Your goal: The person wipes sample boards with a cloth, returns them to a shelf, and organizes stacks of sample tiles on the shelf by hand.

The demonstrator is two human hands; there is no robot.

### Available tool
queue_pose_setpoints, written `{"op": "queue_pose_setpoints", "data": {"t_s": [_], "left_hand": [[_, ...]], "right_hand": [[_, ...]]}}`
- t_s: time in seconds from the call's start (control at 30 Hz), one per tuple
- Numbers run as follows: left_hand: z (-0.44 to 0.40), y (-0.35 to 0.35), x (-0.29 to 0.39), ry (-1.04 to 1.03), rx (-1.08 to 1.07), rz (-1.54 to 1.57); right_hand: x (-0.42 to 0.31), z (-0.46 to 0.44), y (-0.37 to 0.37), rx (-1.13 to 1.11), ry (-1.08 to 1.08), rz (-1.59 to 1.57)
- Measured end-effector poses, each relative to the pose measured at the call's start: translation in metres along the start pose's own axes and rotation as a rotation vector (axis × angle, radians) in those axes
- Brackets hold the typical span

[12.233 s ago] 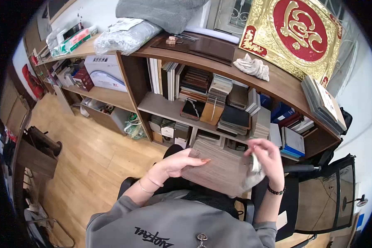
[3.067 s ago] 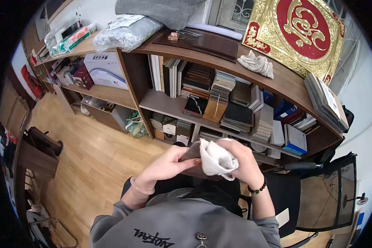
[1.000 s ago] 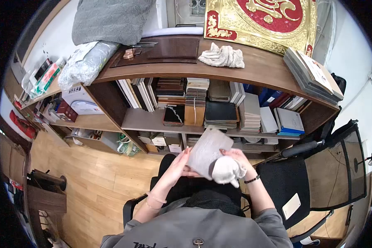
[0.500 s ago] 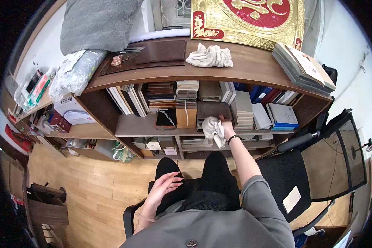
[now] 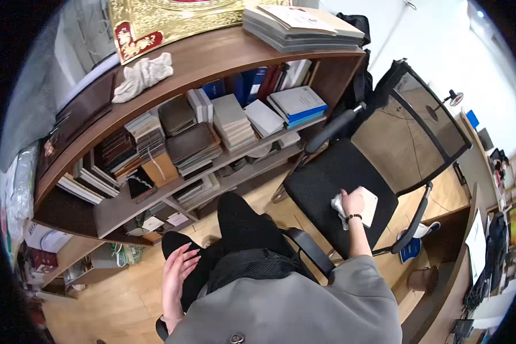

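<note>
My right hand [image 5: 352, 203] is over the seat of the black mesh chair [image 5: 338, 183], its fingers wrapped round a crumpled white cloth [image 5: 339, 211]. It touches or overlaps a pale flat phone-like object [image 5: 368, 207] lying on that seat. My left hand [image 5: 179, 269] rests by my thigh, fingers spread, holding nothing. A brownish flat board [image 5: 190, 142] tops a stack of samples on the middle shelf. Whether the right hand grips the pale object cannot be made out.
The wooden shelf unit [image 5: 212, 54] curves across the front, with another white cloth [image 5: 143, 77], a gold-and-red panel [image 5: 183, 26] and stacked grey boards [image 5: 298, 34] on top. The chair's armrest [image 5: 338, 126] stands beside it. A desk edge [image 5: 441, 281] is at the right.
The view has turned right. My right hand left the shelf stack and moved to the chair seat with the cloth. Earlier, the board left my hands for the stack. My left hand stays by my lap.
</note>
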State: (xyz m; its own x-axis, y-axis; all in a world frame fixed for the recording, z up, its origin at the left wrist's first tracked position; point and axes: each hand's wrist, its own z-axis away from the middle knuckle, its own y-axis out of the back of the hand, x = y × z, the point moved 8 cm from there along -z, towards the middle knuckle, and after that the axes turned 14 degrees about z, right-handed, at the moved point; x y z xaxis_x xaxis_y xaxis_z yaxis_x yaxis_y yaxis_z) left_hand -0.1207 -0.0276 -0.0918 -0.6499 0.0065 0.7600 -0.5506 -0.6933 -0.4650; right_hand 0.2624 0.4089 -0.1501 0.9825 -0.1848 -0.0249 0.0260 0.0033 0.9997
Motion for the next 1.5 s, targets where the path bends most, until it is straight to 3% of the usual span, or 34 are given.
{"op": "queue_pose_setpoints", "data": {"t_s": [0.03,0.1,0.23,0.4,0.53,0.63,0.67,0.77,0.8,0.87,0.93,1.03,1.1,1.17,1.27,1.33,1.37,1.4,1.47,1.5], "left_hand": [[-0.005,-0.005,-0.001,0.004,-0.012,-0.028],[-0.012,-0.018,-0.002,0.009,-0.032,-0.086],[-0.015,-0.047,-0.005,0.017,-0.064,-0.127],[-0.010,-0.062,-0.016,0.044,-0.079,-0.122],[-0.008,-0.060,-0.018,0.054,-0.080,-0.099],[-0.004,-0.061,-0.005,0.028,-0.090,-0.150],[-0.003,-0.060,-0.002,0.023,-0.085,-0.148],[-0.004,-0.056,0.008,-0.015,-0.072,-0.163],[-0.006,-0.056,0.010,-0.030,-0.058,-0.150],[-0.008,-0.076,0.010,-0.096,-0.228,-0.185],[-0.007,-0.100,0.013,-0.149,-0.381,-0.162],[-0.002,-0.143,0.032,-0.287,-0.550,0.047],[-0.005,-0.136,0.047,-0.569,-0.421,0.211],[0.007,-0.118,0.059,-0.665,-0.284,0.176],[0.033,-0.073,0.073,-0.762,-0.057,0.100],[0.039,-0.042,0.071,-0.643,-0.050,0.484],[0.042,-0.031,0.068,-0.582,-0.063,0.678],[0.048,-0.018,0.069,-0.600,-0.038,0.684],[0.053,-0.004,0.067,-0.529,-0.115,0.610],[0.056,-0.004,0.065,-0.484,-0.162,0.573]], "right_hand": [[0.029,-0.010,-0.016,0.003,-0.021,0.007],[0.097,-0.015,-0.051,-0.114,-0.388,-0.037],[0.122,-0.027,-0.082,-0.308,-0.485,-0.030],[0.105,-0.026,-0.077,-0.383,-0.468,0.059],[0.095,-0.025,-0.062,-0.289,-0.359,0.101],[0.073,-0.020,-0.046,-0.333,0.044,0.218],[0.070,-0.014,-0.040,-0.332,0.051,0.218],[0.037,0.007,0.014,0.061,0.223,0.378],[0.024,0.020,0.030,0.073,0.245,0.376],[-0.028,0.066,0.084,0.267,0.453,0.328],[-0.087,0.123,0.134,0.308,0.634,0.244],[-0.161,0.228,0.195,0.376,1.031,-0.133],[-0.201,0.286,0.215,0.388,1.230,-0.231],[-0.228,0.352,0.227,0.430,1.581,-0.314],[-0.246,0.400,0.236,0.359,1.815,-0.495],[-0.251,0.417,0.238,0.304,1.925,-0.586],[-0.256,0.414,0.233,-0.080,1.974,-0.741],[-0.261,0.412,0.229,-0.475,1.969,-0.871],[-0.271,0.381,0.235,-0.686,1.615,-0.945],[-0.276,0.360,0.244,-0.592,1.425,-1.116]]}}
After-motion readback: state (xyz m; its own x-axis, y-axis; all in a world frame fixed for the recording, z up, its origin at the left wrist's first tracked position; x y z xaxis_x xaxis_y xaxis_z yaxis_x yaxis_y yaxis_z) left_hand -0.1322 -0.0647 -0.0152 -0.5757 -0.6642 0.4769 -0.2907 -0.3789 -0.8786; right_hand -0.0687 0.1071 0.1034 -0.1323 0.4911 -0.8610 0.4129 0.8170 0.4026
